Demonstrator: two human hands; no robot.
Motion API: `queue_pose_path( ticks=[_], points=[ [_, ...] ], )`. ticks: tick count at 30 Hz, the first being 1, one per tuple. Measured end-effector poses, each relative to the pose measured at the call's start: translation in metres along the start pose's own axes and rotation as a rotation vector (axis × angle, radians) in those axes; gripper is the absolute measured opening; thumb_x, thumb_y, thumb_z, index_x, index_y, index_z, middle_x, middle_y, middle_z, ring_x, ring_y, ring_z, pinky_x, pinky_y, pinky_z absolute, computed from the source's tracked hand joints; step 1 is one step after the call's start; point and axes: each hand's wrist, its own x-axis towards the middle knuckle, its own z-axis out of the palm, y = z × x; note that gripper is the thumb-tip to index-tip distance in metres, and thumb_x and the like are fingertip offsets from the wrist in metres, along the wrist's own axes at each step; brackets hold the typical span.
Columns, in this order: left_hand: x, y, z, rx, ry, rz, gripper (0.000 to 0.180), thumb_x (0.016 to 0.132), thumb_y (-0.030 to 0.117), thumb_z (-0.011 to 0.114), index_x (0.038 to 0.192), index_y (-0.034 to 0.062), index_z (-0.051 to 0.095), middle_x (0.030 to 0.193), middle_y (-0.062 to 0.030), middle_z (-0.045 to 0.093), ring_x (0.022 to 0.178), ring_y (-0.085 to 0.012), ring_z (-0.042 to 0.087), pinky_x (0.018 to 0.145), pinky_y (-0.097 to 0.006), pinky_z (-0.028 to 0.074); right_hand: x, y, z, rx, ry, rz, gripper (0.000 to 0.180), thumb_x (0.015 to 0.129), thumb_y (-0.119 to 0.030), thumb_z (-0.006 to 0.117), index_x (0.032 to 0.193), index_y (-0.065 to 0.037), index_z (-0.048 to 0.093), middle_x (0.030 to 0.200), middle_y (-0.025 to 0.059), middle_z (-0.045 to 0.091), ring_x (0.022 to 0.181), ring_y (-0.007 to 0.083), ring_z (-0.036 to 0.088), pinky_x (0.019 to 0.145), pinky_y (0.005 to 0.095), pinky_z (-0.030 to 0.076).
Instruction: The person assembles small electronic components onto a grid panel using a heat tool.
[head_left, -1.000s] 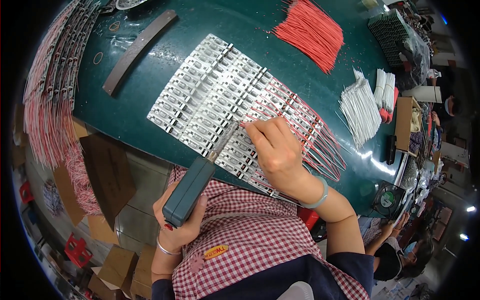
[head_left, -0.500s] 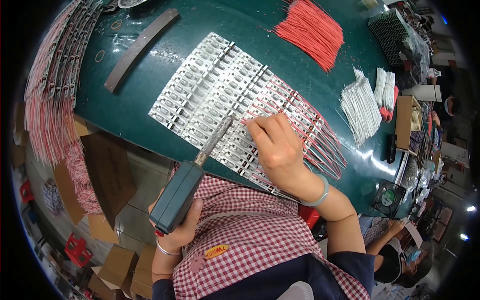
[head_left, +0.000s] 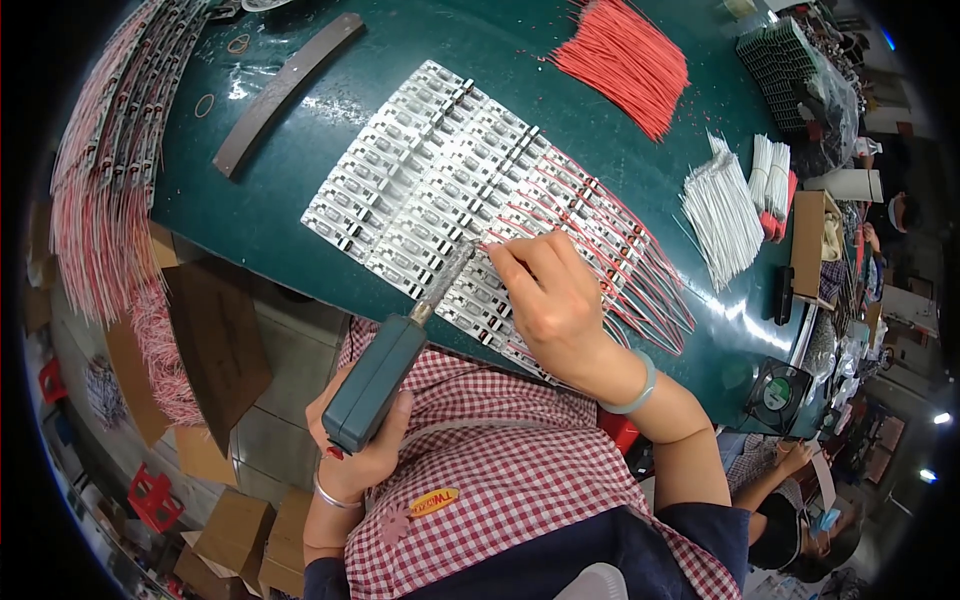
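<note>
Left hand (head_left: 362,455) wraps the teal handle of a soldering iron (head_left: 385,372), fingers closed round it; tip rests at the near edge of the silver circuit strips (head_left: 430,190) on the green worktop (head_left: 280,230). Right hand (head_left: 548,300) — fingers pressed together, pinching a red wire (head_left: 500,238) onto a strip just beside the tip. Judgement: keep the wire end flat on its pad, touch the tip briefly — avoid bridging neighbours.

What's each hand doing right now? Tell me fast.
Left hand: closed around the soldering iron.
Right hand: fingers pinched on a red wire over the strip panel.
</note>
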Motion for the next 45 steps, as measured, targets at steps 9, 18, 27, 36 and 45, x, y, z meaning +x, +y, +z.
queue_pose_path(
  ticks=[9,18,27,36,45],
  points=[
    [-0.001,0.003,-0.002,-0.002,-0.042,-0.080,0.024,0.082,0.006,0.079,0.102,-0.0055,0.072,0.090,-0.0135,0.072,0.073,-0.0239,0.071,0.067,-0.031,0.056,0.001,-0.003,0.000,-0.027,-0.012,0.001,0.031,0.075,0.001,0.068,0.105,0.008,0.069,0.093,0.0112,0.062,0.081,0.0247,0.058,0.063,0.0332,0.050],
    [-0.012,-0.009,0.000,-0.043,0.101,0.057,0.023,0.082,0.008,0.080,0.101,-0.0027,0.073,0.083,-0.0120,0.069,0.067,-0.0227,0.068,0.061,-0.031,0.053,0.000,-0.003,0.002,-0.033,-0.015,0.009,0.032,0.073,0.000,0.069,0.104,0.008,0.069,0.093,0.0115,0.062,0.083,0.0253,0.059,0.063,0.0334,0.051],
    [-0.020,-0.015,-0.001,0.002,0.079,0.011,0.020,0.083,0.010,0.080,0.097,-0.0027,0.074,0.083,-0.0131,0.070,0.068,-0.0242,0.068,0.062,-0.032,0.053,-0.002,-0.011,0.002,0.012,0.052,0.039,0.037,0.067,0.009,0.069,0.104,0.004,0.072,0.090,0.0096,0.064,0.077,0.0243,0.060,0.061,0.0341,0.050],
    [-0.017,-0.010,-0.002,0.016,0.006,-0.012,0.022,0.082,0.007,0.079,0.100,-0.0044,0.073,0.090,-0.0152,0.072,0.074,-0.0256,0.072,0.067,-0.032,0.056,-0.004,-0.011,0.003,-0.003,-0.030,0.016,0.036,0.072,-0.001,0.066,0.107,0.008,0.069,0.093,0.0123,0.060,0.084,0.0269,0.059,0.063,0.0338,0.051],
    [-0.026,-0.017,-0.003,0.025,0.039,-0.051,0.023,0.084,0.008,0.080,0.101,-0.0038,0.073,0.089,-0.0134,0.072,0.074,-0.0239,0.072,0.068,-0.032,0.056,-0.003,-0.011,0.002,-0.006,-0.052,0.017,0.037,0.072,-0.001,0.065,0.107,0.009,0.068,0.093,0.0129,0.060,0.084,0.0271,0.058,0.065,0.0337,0.051]
  ],
)
